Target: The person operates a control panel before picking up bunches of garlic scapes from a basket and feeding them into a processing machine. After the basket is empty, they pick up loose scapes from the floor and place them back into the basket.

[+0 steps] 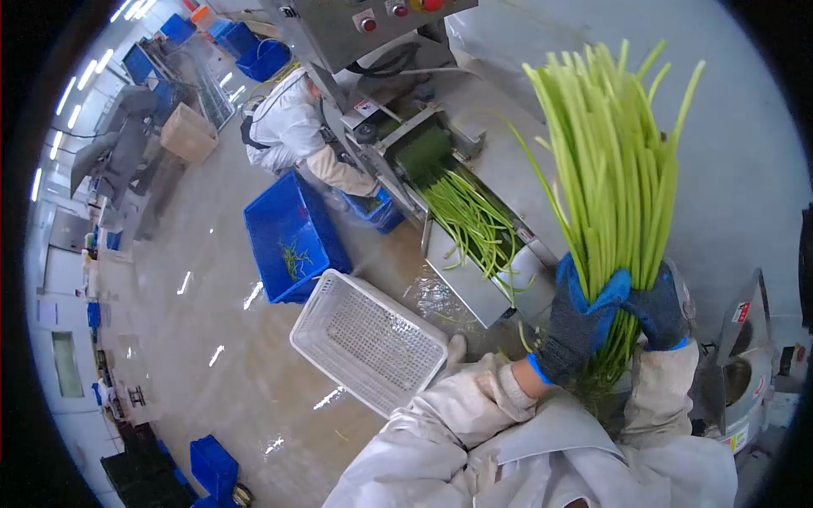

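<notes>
Both my hands wear dark gloves with blue parts and grip one thick bundle of green stalks (614,161) near its lower end. My left hand (580,326) wraps the bundle from the left, and my right hand (660,305) closes round it from the right. The pale stalk ends fan out at the top, while thin, darker ends hang below the gloves. Left of the bundle, more green stalks (470,216) lie loose on the metal chute of a machine (432,161), some dangling over its edge.
A white perforated basket (368,339) stands on the wet floor beside a blue bin (292,233) with a few green scraps. Beyond the machine a person in white (288,127) bends over another blue bin (377,212). Metal equipment (745,372) stands at the right.
</notes>
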A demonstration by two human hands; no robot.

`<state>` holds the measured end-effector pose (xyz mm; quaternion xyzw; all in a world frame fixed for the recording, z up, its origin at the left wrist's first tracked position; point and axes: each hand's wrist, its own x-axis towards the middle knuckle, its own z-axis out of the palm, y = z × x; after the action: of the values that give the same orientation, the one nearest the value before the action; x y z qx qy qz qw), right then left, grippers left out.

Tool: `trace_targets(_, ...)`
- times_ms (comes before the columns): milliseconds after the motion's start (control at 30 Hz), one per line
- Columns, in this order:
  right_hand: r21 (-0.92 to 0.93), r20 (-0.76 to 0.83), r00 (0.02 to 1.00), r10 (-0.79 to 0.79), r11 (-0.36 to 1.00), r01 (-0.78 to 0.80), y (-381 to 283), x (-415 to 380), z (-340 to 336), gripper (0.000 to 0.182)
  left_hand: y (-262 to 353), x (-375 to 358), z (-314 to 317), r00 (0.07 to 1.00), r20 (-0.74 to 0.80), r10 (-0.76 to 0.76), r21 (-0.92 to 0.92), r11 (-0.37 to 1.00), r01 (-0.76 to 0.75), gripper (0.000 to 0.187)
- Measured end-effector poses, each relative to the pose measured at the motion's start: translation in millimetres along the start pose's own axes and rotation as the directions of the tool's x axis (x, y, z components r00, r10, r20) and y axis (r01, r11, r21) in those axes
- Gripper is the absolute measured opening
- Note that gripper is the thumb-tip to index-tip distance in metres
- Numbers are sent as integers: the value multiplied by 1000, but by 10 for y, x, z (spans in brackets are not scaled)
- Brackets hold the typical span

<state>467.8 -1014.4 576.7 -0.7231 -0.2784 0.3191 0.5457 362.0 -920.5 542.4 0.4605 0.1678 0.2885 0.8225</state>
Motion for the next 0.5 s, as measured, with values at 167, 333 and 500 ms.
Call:
trace_targets(167, -209, 166, 985, 47, 978, -11, 332, 489, 266, 68, -643, 79, -444, 984, -76, -163, -332, 934, 130, 41)
trace_targets(333, -717, 158, 954, 254, 694, -66, 922, 689, 701, 72, -1328, -42, -978, 832, 129, -539, -785, 458, 418, 52)
trace_targets(500, -413, 247, 945, 216, 905, -98, 1118, 728, 634, 67, -1437, -11, -1057, 884, 56, -464, -659, 648, 382, 48)
